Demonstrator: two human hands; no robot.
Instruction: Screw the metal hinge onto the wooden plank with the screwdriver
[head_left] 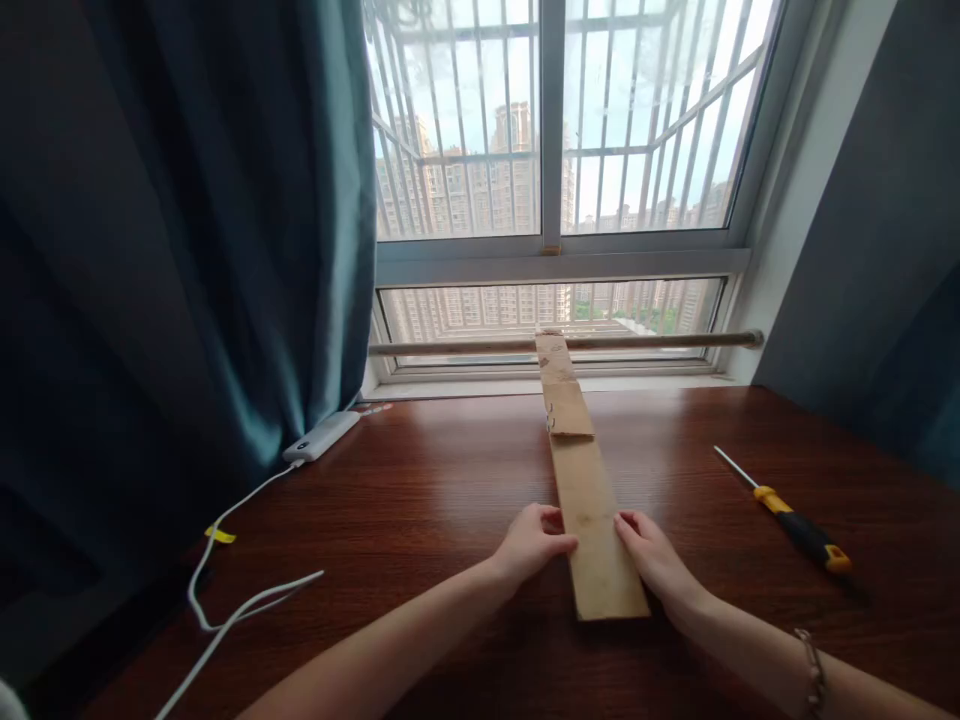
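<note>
A long, narrow strip of cardboard [589, 500] stretches away from me, its far end resting at the rail by the window. Partway along, a second cardboard piece overlaps it, with dark marks at its left edge. My left hand [531, 545] grips the strip's left edge near the close end, thumb on top. On the opposite edge, my right hand [660, 565] pinches the cardboard between thumb and fingers. The fingers beneath are partly hidden. To the right lies a screwdriver [799, 530] with a yellow and black handle, apart from my hand.
A dark wooden tabletop [450, 470] spans the foreground. On the left are a white power strip [324, 436], its white cable [255, 490] and a yellow tag [220, 536]. A metal rail [660, 342] crosses before the window; a blue curtain [322, 250] hangs left.
</note>
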